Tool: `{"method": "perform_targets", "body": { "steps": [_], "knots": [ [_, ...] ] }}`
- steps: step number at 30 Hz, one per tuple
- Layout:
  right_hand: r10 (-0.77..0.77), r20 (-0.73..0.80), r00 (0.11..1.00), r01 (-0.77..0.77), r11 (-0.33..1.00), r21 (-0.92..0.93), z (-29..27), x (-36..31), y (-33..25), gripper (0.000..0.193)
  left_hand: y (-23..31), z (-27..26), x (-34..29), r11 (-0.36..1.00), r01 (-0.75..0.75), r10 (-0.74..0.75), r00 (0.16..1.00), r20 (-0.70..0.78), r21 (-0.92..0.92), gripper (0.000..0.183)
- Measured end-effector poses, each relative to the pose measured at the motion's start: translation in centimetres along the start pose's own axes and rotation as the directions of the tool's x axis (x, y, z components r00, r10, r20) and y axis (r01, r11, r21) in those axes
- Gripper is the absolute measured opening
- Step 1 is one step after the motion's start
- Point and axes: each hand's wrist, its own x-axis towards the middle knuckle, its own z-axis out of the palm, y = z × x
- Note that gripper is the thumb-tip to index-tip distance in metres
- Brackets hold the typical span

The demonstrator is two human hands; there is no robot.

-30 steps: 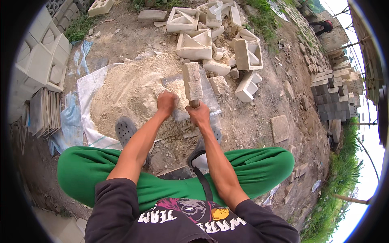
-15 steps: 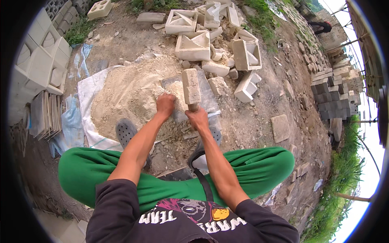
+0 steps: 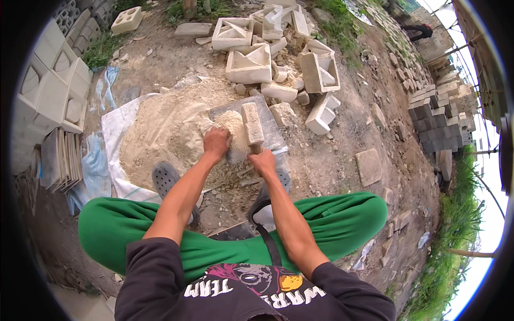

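Observation:
My right hand (image 3: 263, 161) is wrapped round the short handle of a mallet (image 3: 251, 123). Its long, blocky head is coated in pale dust and lies over the right part of a dark flat slab (image 3: 270, 125). Crushed pale powder (image 3: 231, 121) is heaped on that slab, between the mallet and my left hand. At the slab's left edge my left hand (image 3: 217, 141) is closed, with a pale block fragment (image 3: 206, 125) at its fingertips; the fingers partly hide it. A big pile of sandy powder (image 3: 166, 117) spreads on a white sheet (image 3: 115, 125) to the left.
Broken pale blocks (image 3: 249, 63) are heaped beyond the slab. Pale blocks (image 3: 56, 69) and thin boards (image 3: 61, 160) are stacked at left. Grey blocks (image 3: 436, 120) stand at right, near grass (image 3: 455, 224). A flat stone (image 3: 368, 166) lies right of my foot. Another person (image 3: 417, 32) bends far right.
The mallet head has come down toward the slab, and my right hand has dropped slightly with it. My left hand stays beside the powder, shifted only a little. The view has tilted slightly.

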Motion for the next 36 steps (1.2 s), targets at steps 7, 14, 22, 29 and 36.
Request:
{"method": "perform_targets", "body": {
  "steps": [7, 14, 22, 29, 36],
  "knots": [
    [0.024, -0.211, 0.977, 0.011, 0.987, 0.159, 1.2, 1.2, 4.6, 0.047, 0.7, -0.3, 0.5, 1.000, 0.025, -0.025, 0.999, 0.028, -0.015, 0.018],
    [0.121, -0.070, 0.990, -0.090, 0.934, 0.345, 1.4, 2.4, 5.8, 0.054, 1.1, -0.6, 1.1, 0.992, 0.073, -0.069, 0.997, 0.040, -0.107, 0.027],
    [0.123, -0.040, 0.992, -0.102, 0.936, 0.337, 1.8, 2.1, 5.3, 0.050, 0.4, -0.1, 1.4, 0.971, 0.181, -0.185, 0.983, -0.016, -0.159, 0.027],
    [0.096, -0.072, 0.993, -0.067, 0.942, 0.330, 1.6, 2.2, 4.9, 0.048, 0.1, 0.0, 1.4, 0.985, 0.122, -0.116, 0.991, 0.061, -0.122, 0.025],
    [0.073, -0.082, 0.994, -0.039, 0.933, 0.357, 1.5, 1.6, 4.8, 0.046, 1.3, -0.8, 2.0, 0.964, 0.221, -0.197, 0.968, 0.157, -0.150, 0.030]
  ]
}}
